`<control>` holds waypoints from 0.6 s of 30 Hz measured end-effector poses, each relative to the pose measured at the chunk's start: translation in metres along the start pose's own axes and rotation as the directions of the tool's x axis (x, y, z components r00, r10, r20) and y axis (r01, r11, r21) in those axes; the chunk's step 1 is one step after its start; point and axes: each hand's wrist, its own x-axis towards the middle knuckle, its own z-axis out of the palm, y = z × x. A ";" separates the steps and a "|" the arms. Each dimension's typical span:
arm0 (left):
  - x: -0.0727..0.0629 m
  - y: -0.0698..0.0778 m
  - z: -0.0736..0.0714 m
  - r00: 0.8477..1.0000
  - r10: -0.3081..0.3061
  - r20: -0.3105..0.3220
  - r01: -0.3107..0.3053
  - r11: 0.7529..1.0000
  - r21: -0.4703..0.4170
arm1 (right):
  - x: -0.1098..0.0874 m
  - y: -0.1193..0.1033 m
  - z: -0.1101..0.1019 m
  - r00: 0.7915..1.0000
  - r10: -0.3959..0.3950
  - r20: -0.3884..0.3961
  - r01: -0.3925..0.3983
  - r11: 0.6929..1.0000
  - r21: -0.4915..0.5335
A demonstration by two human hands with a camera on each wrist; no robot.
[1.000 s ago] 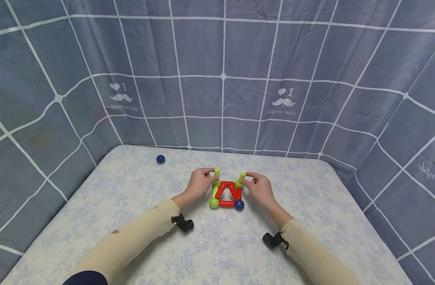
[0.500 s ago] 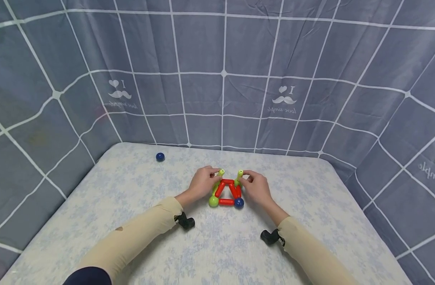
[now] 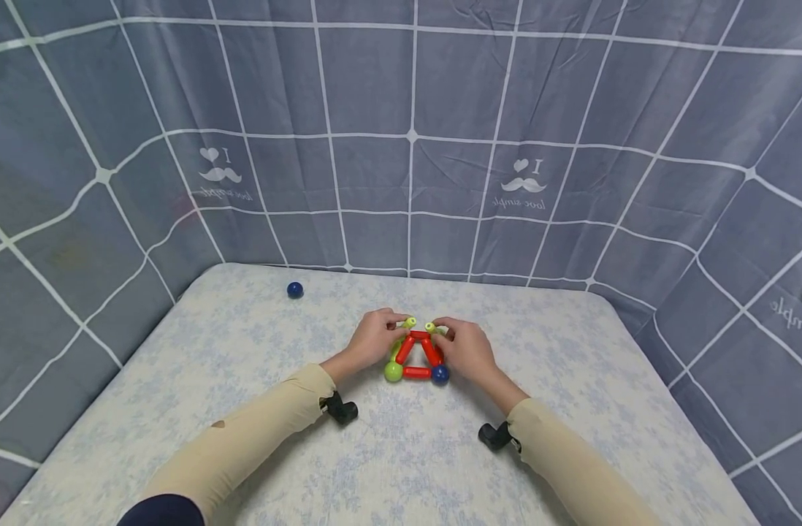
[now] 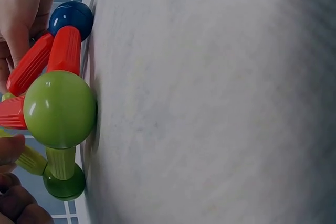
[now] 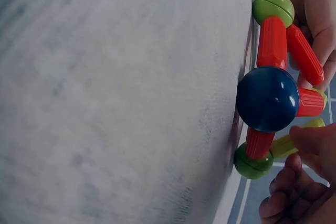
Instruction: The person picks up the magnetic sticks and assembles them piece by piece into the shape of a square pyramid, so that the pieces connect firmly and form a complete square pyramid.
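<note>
On the table lies a frame of ball-and-rod building pieces. Its front corners are a green ball [image 3: 393,372] and a dark blue ball [image 3: 440,375], joined by a red rod [image 3: 417,372]. Two further red rods slant up and inward from these corners. My left hand [image 3: 375,338] pinches the left green rod [image 4: 31,160], which rises from the back green ball [image 4: 64,183]. Between thumb and fingers, my right hand [image 3: 467,347] holds the other green rod [image 5: 284,146] at the back right ball [image 5: 253,162]. Both green rods lean inward, their tops near each other.
A loose dark blue ball [image 3: 295,290] sits at the table's back left. The pale patterned tabletop [image 3: 414,453] ends at a grey-blue gridded curtain [image 3: 375,175], which also closes in both sides. Each sleeve carries a black wrist camera [image 3: 340,409].
Both hands have moved inward, the right one farther. The green rods have tilted from nearly upright toward each other. The loose blue ball stays in its place.
</note>
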 end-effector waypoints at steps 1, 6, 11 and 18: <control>0.000 0.000 0.000 1.000 0.013 0.011 -0.013 1.000 0.011 | 0.000 0.000 0.000 1.000 -0.007 0.005 0.007 1.000 -0.009; 0.001 0.000 -0.001 0.996 0.065 0.067 -0.069 0.996 0.054 | 0.000 0.001 0.002 0.998 -0.046 0.038 0.047 0.998 -0.035; 0.001 -0.001 -0.001 0.994 0.072 0.083 -0.077 0.995 0.057 | -0.001 0.002 0.002 0.996 -0.066 0.054 0.069 0.997 -0.047; 0.000 -0.001 -0.004 0.993 0.054 0.108 -0.057 0.998 0.023 | -0.001 -0.002 0.001 0.996 -0.059 0.066 0.063 0.997 -0.055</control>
